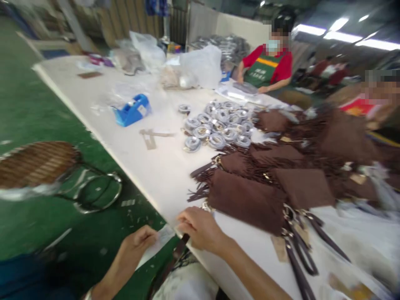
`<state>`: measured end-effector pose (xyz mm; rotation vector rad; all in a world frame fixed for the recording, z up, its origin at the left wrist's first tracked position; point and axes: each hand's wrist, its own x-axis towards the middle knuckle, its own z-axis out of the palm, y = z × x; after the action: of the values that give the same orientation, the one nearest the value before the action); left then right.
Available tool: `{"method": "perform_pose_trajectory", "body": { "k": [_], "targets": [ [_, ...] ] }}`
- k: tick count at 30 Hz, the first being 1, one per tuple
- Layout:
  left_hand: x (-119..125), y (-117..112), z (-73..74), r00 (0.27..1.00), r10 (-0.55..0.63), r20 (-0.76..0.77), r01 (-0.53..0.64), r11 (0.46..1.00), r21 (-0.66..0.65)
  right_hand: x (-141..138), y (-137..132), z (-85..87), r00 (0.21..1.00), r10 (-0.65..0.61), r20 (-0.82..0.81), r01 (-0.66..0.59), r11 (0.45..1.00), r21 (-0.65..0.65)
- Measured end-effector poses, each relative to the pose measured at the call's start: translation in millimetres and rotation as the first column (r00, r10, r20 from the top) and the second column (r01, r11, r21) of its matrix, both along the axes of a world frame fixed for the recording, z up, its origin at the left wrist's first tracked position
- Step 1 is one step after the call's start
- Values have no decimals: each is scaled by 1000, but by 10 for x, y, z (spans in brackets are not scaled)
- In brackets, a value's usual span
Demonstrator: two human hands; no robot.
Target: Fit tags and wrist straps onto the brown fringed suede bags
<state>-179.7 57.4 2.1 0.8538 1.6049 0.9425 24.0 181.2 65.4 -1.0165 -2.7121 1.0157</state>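
My left hand (137,243) is closed, pinching a white paper strip (159,243) that hangs beside the table edge. Close by, at the table's corner, my right hand (201,231) has its fingers curled around a dark brown strap (180,249). The strap runs down towards my lap, and the fingertips are partly hidden. Just beyond the right hand lies a brown fringed bag (243,198). Dark wrist straps (298,250) with metal clasps and a cardboard tag (279,248) lie by its near end.
More brown bags (303,187) are piled to the right. Coiled grey straps (217,129) lie mid-table, with a blue tape dispenser (133,110) to their left. A co-worker in a green apron (259,68) is across the table. A woven stool (40,164) stands at left.
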Motion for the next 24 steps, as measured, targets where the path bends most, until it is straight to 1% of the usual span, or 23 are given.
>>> {"method": "perform_pose_trajectory", "body": {
  "k": [2, 4, 6, 9, 11, 15, 17, 21, 24],
  "targets": [
    [-87, -104, 67, 999, 26, 38, -26, 1000, -16, 85, 33, -17, 990, 139, 10, -139, 989, 51],
    [-96, -122, 51, 997, 55, 54, -54, 998, -17, 127, 20, -37, 962, 265, 70, -272, 956, 110],
    [-88, -125, -5, 996, 60, 64, -59, 998, -16, 133, -19, -41, 929, 342, 138, -363, 915, 175],
    [-110, -157, -91, 997, 16, 76, -16, 1000, -6, 105, -45, -28, 891, 407, 202, -447, 865, 228],
    [-140, -182, -125, 997, -5, 78, 5, 1000, 8, 86, -25, -15, 884, 418, 209, -459, 861, 218],
    [-171, -202, -128, 997, -9, 75, 7, 1000, 30, 66, 49, 26, 926, 361, 115, -375, 917, 138],
    [-170, -201, -110, 998, -7, 69, 5, 1000, 29, 52, 84, 55, 940, 330, 81, -337, 935, 106],
    [-154, -188, -60, 995, -5, 97, 2, 1000, 23, -4, 143, 96, 940, 330, 83, -337, 936, 101],
    [-130, -169, -26, 992, 10, 122, -13, 1000, 26, -40, 167, 78, 942, 328, 67, -333, 937, 102]
  ]
}}
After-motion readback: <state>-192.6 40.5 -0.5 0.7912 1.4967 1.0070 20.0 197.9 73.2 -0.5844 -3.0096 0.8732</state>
